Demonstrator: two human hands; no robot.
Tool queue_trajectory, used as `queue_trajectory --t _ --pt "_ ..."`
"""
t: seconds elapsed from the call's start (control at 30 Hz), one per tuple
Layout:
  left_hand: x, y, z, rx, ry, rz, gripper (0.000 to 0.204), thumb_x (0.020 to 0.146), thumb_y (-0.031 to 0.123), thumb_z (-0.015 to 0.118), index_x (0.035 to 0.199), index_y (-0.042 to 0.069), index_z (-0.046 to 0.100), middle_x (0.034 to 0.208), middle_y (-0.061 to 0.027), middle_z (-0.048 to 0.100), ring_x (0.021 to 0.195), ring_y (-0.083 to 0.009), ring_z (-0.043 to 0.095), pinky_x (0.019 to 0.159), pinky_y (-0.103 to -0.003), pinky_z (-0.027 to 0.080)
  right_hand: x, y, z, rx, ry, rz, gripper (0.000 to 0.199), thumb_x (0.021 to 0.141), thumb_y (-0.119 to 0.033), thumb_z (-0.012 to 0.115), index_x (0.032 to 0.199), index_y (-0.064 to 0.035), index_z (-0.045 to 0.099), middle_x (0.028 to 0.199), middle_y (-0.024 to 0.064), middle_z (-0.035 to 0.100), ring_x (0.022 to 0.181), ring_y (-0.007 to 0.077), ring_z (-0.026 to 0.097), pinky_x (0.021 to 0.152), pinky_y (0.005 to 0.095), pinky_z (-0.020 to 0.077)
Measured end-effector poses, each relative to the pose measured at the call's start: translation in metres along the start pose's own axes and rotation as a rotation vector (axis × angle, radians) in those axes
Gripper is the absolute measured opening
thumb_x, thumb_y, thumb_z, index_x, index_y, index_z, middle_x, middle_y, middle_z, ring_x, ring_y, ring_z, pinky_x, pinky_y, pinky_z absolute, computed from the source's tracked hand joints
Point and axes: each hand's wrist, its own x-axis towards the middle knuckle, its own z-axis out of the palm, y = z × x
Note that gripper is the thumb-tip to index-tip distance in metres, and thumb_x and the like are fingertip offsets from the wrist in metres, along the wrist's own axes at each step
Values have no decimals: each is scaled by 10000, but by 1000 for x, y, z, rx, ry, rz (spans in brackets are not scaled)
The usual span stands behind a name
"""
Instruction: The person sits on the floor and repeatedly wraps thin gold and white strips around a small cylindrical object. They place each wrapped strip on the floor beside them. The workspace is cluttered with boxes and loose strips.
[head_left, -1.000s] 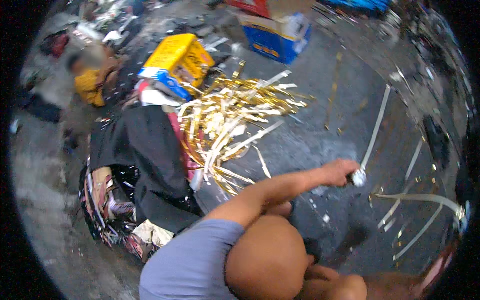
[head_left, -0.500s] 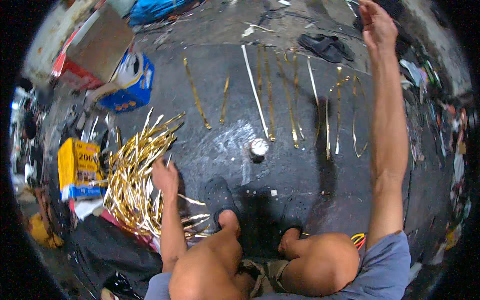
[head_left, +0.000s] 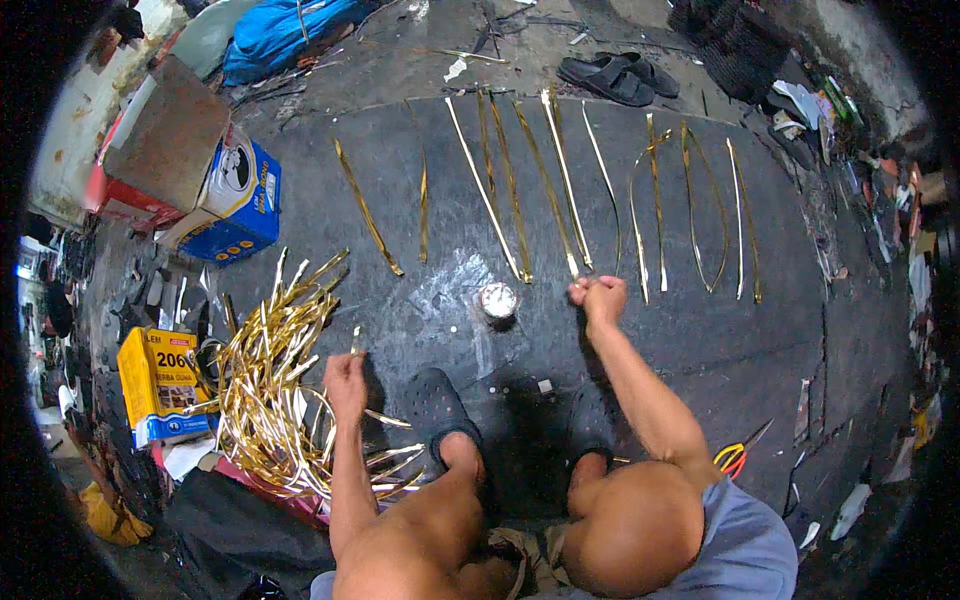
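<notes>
My left hand (head_left: pixel 345 382) rests at the right edge of a heap of gold metallic strips (head_left: pixel 268 385) and pinches one short strip. My right hand (head_left: pixel 598 298) is closed in a fist at the near end of a long gold strip (head_left: pixel 562 185) lying on the dark floor. Several long gold strips (head_left: pixel 690 205) lie side by side in a row beyond it. A small round tin (head_left: pixel 498 300) stands between my hands. My dark shoes (head_left: pixel 435 405) and bare knees fill the lower middle.
A yellow box (head_left: pixel 158 383) sits left of the heap. A blue carton (head_left: pixel 240 200) and a brown cardboard box (head_left: pixel 165 135) stand at the upper left. Black sandals (head_left: pixel 618 77) lie at the top. Scissors with orange handles (head_left: pixel 735 458) lie at the lower right.
My right hand has come back from the far upper right to just in front of me. My left hand stays at the heap. The view has shifted a little.
</notes>
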Motion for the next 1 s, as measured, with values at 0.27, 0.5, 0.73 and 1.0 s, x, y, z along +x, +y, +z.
queue_trajectory --t 0.27,0.5,0.73,1.0 --pt "13 128 117 -562 -580 -362 347 864 -46 577 1192 -82 683 878 -87 653 678 -127 622 597 -262 515 -99 -25 43 -789 -602 -1083 681 714 -163 835 1335 -96 565 1174 148 630 1087 206 639 822 345 555" --pt "13 139 141 -938 -612 -619 500 832 -84 595 1331 -85 562 980 -99 673 726 -145 656 596 -240 535 -98 -35 58 -148 -479 -552 621 761 -248 891 1189 51 555 1032 169 717 924 224 729 751 345 586" --pt "3 135 135 -1469 -936 -848 575 869 -34 534 1435 -28 430 791 -18 505 579 -79 465 476 -178 410 -104 -32 50 -361 -454 -652 700 793 -230 877 1266 59 449 1078 215 719 884 237 749 715 352 592" --pt "32 153 134 -427 -778 -490 148 827 19 708 960 -35 740 740 -66 689 556 -114 607 474 -255 456 -76 -43 14 -387 -299 -665 652 788 -226 873 1225 52 478 1058 188 696 791 217 721 656 330 587"
